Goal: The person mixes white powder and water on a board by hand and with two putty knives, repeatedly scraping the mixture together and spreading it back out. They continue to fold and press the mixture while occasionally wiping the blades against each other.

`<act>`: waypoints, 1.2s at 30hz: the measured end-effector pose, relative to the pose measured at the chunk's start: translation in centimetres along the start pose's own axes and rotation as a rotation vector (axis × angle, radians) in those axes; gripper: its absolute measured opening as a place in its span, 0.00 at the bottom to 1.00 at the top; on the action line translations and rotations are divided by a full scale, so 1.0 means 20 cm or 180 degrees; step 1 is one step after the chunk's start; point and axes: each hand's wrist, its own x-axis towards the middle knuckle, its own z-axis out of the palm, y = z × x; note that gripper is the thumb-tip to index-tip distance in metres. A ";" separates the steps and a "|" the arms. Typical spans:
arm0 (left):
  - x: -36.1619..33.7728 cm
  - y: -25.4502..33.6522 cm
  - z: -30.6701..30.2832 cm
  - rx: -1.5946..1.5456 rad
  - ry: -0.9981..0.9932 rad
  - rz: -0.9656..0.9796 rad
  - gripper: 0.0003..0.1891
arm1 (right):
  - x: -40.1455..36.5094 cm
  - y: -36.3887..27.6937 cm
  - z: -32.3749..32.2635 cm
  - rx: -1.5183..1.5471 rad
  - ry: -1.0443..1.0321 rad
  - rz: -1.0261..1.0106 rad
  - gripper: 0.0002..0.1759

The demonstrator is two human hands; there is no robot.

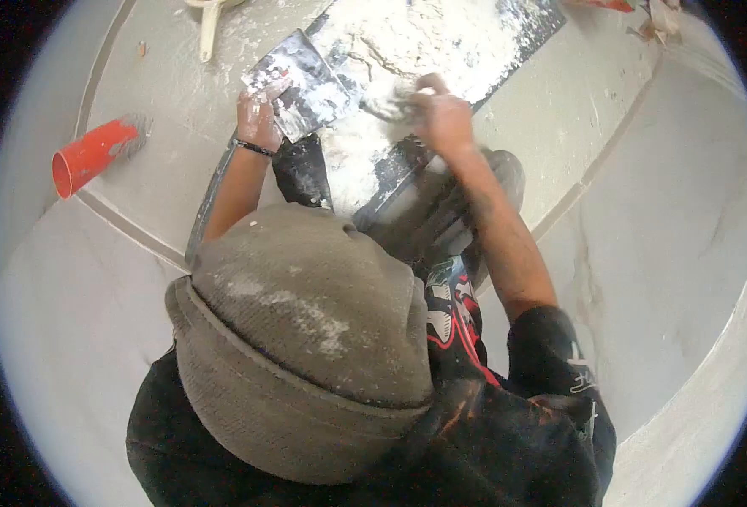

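**Q:** Two hands, one board: what does each hand hold?

**A:** The left hand (258, 117), with a thin black wristband (252, 148), is closed on the near edge of a broad flat steel scraper blade (301, 80) streaked with white. The right hand (446, 114) rests with curled fingers on a heap of white plaster paste (390, 59). Motion blur hides whether it grips anything.

**Q:** Where does the paste lie, and why there?

**A:** It lies on a long dark rectangular board (521, 34) set on the pale grey floor (162, 169). The board's near end sits at the person's dark-trousered knees (304, 171), which seems to put the heap within reach of both arms. The blade is held tilted, face up, just beside the heap at the board's left edge, probably so that paste stays on it.

**Q:** Edges and free room?

**A:** Paste covers the board's middle, and bare dark strips show along its right edge and near end. To the left, a red plastic cup (93, 158) lies on its side, well apart from the board. A white plastic handle (209, 32) lies near the board's far left corner. Right of the board the floor is open as far as a shallow groove (597, 165). A grey knitted cap (306, 338), dusted white, hides the lap below.
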 end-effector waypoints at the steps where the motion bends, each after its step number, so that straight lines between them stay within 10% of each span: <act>1: -0.02 0.01 0.00 0.0027 0.0037 -0.0017 0.24 | 0.01 0.03 -0.05 0.0642 -0.0038 0.0468 0.10; 7: -0.04 0.01 0.24 -0.1068 -0.0578 -0.0600 0.22 | 0.00 -0.02 -0.32 0.3272 0.1252 0.1196 0.13; 9: -0.01 0.26 0.37 -0.3075 -0.0688 -0.1286 0.23 | -0.01 -0.02 -0.34 0.3320 0.1605 0.0843 0.17; 10: 0.02 0.28 0.43 -0.2350 -0.1183 0.0361 0.22 | -0.03 -0.02 -0.35 0.3391 0.1957 0.0516 0.21; 13: 0.09 0.55 0.47 -0.0791 -0.1151 -0.0946 0.21 | -0.05 -0.09 -0.39 0.3475 0.2287 -0.0078 0.22; 14: 0.10 0.36 0.47 0.0110 -0.1185 0.0468 0.19 | -0.08 -0.11 -0.42 0.3027 0.1955 0.0193 0.23; 18: 0.09 0.45 0.49 -0.2533 -0.1258 -0.0901 0.30 | -0.14 -0.18 -0.42 0.2622 0.1348 -0.0046 0.26; 24: 0.14 0.56 0.49 0.0182 -0.1243 0.0084 0.33 | -0.11 -0.19 -0.32 0.1602 0.1440 -0.0799 0.30; 27: 0.14 0.45 0.50 -0.1036 -0.1160 0.1114 0.28 | -0.10 -0.12 -0.26 0.1303 0.1414 -0.0817 0.35; 28: 0.15 0.41 0.51 -0.3176 -0.1254 -0.0489 0.28 | -0.10 -0.11 -0.25 0.1137 0.1290 -0.0846 0.40; 31: 0.17 0.47 0.46 -0.1296 -0.1374 0.0629 0.28 | -0.07 -0.09 -0.28 0.0777 0.1211 -0.0784 0.41; 35: 0.17 0.45 0.41 -0.1174 -0.1188 0.0486 0.29 | -0.04 -0.05 -0.31 0.0545 0.1127 -0.0413 0.34; 36: 0.12 0.60 0.48 -0.3333 -0.0992 -0.0129 0.25 | -0.02 -0.02 -0.34 0.0517 0.0919 -0.0416 0.29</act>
